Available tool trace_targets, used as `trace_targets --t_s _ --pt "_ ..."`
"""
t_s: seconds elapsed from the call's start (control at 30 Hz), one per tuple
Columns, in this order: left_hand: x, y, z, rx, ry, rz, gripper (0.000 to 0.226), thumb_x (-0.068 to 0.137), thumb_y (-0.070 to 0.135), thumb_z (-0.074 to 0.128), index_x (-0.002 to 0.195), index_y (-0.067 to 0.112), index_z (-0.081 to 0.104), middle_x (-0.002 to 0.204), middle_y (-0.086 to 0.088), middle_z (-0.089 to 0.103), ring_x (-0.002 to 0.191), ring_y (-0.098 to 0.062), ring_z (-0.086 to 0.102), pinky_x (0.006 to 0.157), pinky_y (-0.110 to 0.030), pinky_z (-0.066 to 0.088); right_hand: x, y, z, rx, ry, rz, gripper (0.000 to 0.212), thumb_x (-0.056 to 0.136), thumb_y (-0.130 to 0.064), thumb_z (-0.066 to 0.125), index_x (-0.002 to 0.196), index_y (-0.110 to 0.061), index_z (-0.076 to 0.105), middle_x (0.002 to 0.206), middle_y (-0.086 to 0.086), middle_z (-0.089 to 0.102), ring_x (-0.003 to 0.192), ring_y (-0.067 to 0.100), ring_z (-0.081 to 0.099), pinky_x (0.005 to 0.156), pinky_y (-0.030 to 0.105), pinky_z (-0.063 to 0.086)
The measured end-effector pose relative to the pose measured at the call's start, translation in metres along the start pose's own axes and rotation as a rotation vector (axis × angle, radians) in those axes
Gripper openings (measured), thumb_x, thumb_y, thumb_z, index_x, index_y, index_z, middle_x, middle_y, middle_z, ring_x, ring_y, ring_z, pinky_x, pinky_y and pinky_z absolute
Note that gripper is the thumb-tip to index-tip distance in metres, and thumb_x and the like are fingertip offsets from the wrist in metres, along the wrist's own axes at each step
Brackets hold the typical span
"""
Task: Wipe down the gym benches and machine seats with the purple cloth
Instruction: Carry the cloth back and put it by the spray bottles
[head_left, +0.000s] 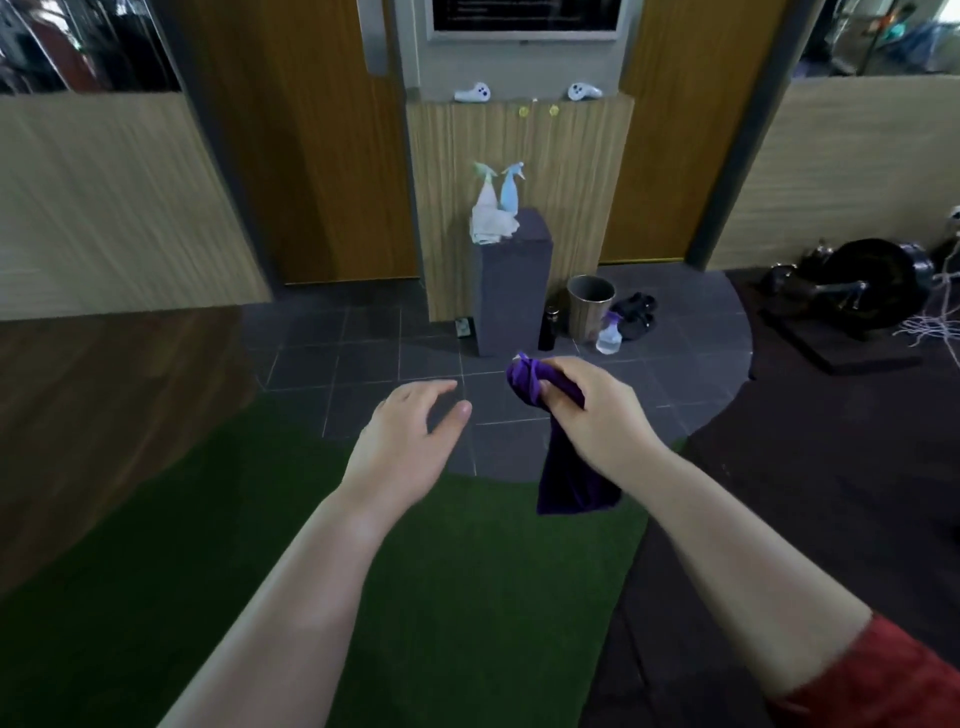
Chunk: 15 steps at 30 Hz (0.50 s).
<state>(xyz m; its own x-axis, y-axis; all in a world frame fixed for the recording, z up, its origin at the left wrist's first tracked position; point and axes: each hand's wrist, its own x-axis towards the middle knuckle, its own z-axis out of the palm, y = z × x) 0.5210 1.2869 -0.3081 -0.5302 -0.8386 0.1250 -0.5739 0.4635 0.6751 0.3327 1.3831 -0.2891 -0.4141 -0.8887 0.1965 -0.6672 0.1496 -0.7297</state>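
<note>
Green artificial turf strip (467, 571): A person stands on it with both bare forearms stretched forward. No gym bench or machine seat is in view, so by the look of it the wiping is yet to begin.
Dark grey tiled floor (363, 358): It meets the turf just ahead of the hands and runs to the wood-panelled wall.
Black weight plates (862, 286): They lie well apart to the right, the only gym kit in sight.
Dark grey rectangular pedestal (514, 291): It stands against the wall straight ahead and carries two spray bottles and a crumpled white cloth (491, 226).
Right grip (592, 410): It is clenched round the bunched top of the purple cloth, fingers curled over the fabric.
Left grip (405, 441): It is released, fingers loosely spread in mid-air beside the cloth, touching nothing.
Soft purple cloth (569, 483): It is held in the air over the tiles, its lower half dangling below the right wrist. Folding it into a flat pad would probably wipe better than a wad, and the free hand looks well placed to help.
Green-topped spray bottle (485, 192) and blue spray bottle (511, 189): They stand upright, side by side; dampening the cloth first would likely help.
Round metal wastebasket (589, 306): It sits on the tiles just right of the pedestal.
</note>
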Motion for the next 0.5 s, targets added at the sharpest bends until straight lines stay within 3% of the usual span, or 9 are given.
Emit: trace_targets --t_s 0.23,0.5 --pt "0.235 -0.06 -0.005 0.06 0.041 -0.013 0.045 0.093 0.054 0.043 0.134 0.036 0.048 0.139 0.012 0.046 0.127 -0.011 0.042 0.097 -0.029 0.039 0.249 0.03 0.05 0.005 0.003 -0.089 0.021 0.095 -0.028 0.051 0.114 -0.025 0.059 0.107 -0.008 0.062 0.1 0.01 0.053 0.081 0.024 0.036" --pt "0.519 -0.114 -0.013 0.073 0.033 0.011 0.048 0.091 0.058 0.041 0.134 0.036 0.047 0.14 0.014 0.046 0.13 -0.01 0.04 0.102 -0.036 0.042 0.519 0.071 0.091 -0.008 0.004 -0.07 0.02 0.095 -0.031 0.051 0.113 -0.029 0.058 0.11 -0.008 0.061 0.102 0.01 0.054 0.081 0.024 0.035"
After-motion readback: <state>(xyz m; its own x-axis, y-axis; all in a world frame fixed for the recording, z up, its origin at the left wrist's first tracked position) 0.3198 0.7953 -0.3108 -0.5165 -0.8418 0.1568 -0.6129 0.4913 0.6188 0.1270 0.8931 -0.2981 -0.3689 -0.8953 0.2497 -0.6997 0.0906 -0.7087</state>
